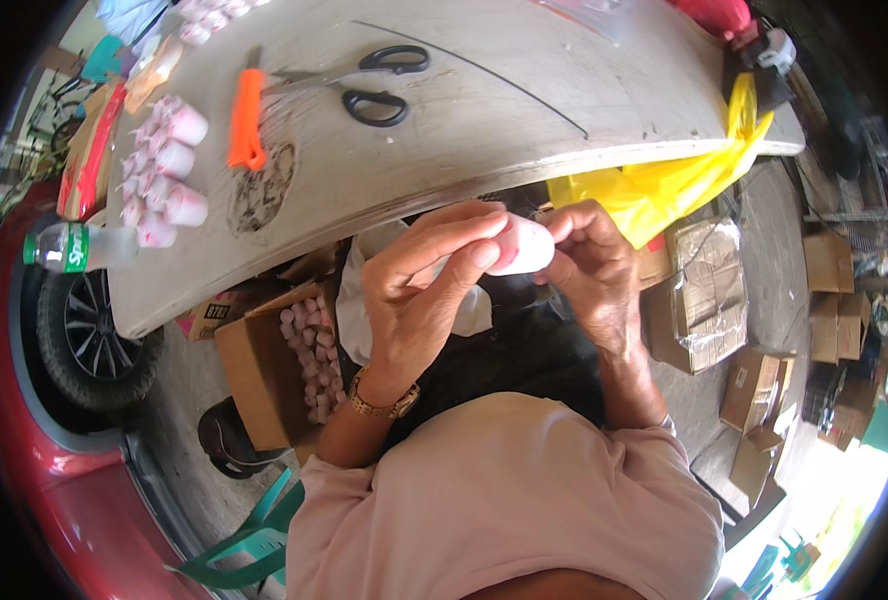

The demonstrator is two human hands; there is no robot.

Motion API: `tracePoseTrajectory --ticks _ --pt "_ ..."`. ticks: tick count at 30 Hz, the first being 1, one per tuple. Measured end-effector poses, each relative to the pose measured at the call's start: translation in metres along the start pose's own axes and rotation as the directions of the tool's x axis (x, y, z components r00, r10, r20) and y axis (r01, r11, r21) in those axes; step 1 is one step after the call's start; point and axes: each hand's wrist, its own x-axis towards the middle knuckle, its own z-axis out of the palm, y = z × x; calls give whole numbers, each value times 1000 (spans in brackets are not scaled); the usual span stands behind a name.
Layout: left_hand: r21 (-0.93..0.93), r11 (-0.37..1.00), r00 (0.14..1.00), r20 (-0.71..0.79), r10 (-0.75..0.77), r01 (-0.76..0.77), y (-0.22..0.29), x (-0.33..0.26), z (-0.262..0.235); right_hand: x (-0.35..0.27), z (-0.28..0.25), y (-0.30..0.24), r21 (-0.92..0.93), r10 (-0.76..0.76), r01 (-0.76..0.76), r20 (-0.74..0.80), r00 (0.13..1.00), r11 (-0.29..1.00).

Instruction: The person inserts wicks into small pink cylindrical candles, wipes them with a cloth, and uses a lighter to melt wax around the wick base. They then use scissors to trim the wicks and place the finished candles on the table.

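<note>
You pinch a small pink-and-white packet (520, 246) between both hands near the frame's centre, below the table (484, 130) edge. Your left hand (419, 290) closes on its near end, your right hand (592, 262) on the far end, steadying it. Finished packets (164, 170) lie at ten o'clock, scissors (364, 85) at eleven.

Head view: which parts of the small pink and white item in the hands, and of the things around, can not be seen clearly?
- Pink and white item, head view: both ends covered by the fingers of the left hand and right hand.
- Each hand's grip: the fingertips hide the contact.
- Cardboard box of pink pieces: the table edge hides its far side.
- Clear bottle: blurred near the picture rim.
- Yellow bag: contents hidden.
</note>
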Motion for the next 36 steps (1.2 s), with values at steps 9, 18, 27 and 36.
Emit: tracePoseTrajectory --ticks 9,18,27,36 --pt "723 441 822 317 473 -532 -9 4 -2 2 -5 15 -601 -87 243 277 957 762" --pt "421 778 748 -282 600 -466 84 -9 -68 -8 -194 170 -982 190 -184 -175 966 29" --pt "606 786 874 -313 373 -119 48 -33 -50 -43 -318 185 -846 -118 -514 -501 858 -142" --pt "399 916 998 -29 54 -38 17 -43 -29 -9 -105 105 -794 290 -177 -1 957 581"
